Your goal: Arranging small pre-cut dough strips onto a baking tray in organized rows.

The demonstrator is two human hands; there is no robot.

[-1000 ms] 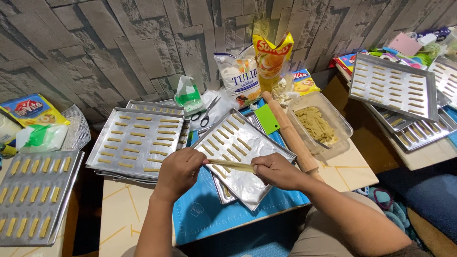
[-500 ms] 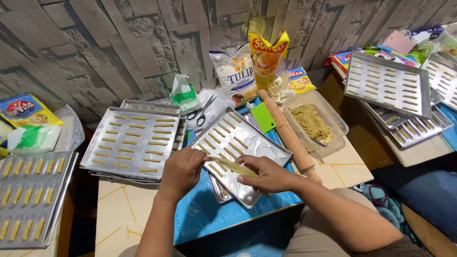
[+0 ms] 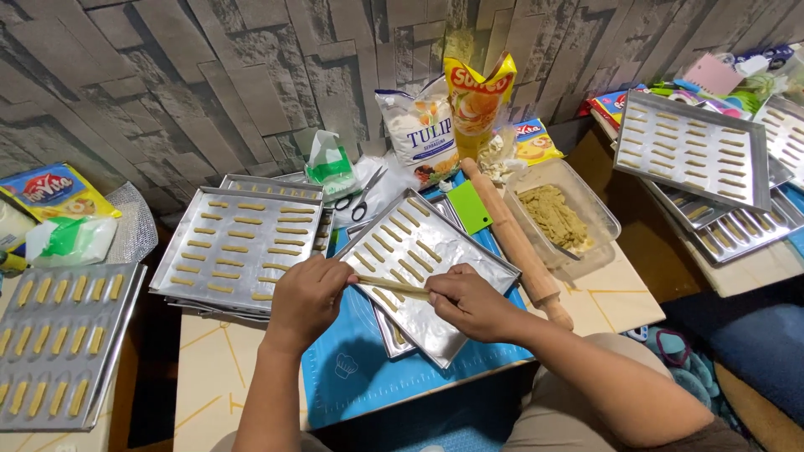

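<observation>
Grey stone-pattern wallpaper backs the low table (image 3: 636,301) I am looking down on, where a blue mat (image 3: 352,377) lies under the foil-lined tray (image 3: 452,314) at the centre. My left hand (image 3: 308,297) and right hand (image 3: 469,300) are apart, each pinched on one end of a long strip of dough (image 3: 394,286) held level just above that tray, over its near rows. I count about a dozen short dough sticks already laid on the tray's foil, in two slanted rows. Left of the tray sits one filled baking tray (image 3: 239,247) on top of a stack, and further left another filled one (image 3: 63,339). Right of the foil-lined tray lies one wooden rolling pin (image 3: 515,243), beyond it one clear plastic tub (image 3: 563,219) of dough, and further right a pile of at least three more filled trays (image 3: 691,151). Behind the foil-lined tray I see one pair of scissors (image 3: 360,194), one green scraper (image 3: 469,208) and three food bags (image 3: 456,117) against the wall.
</observation>
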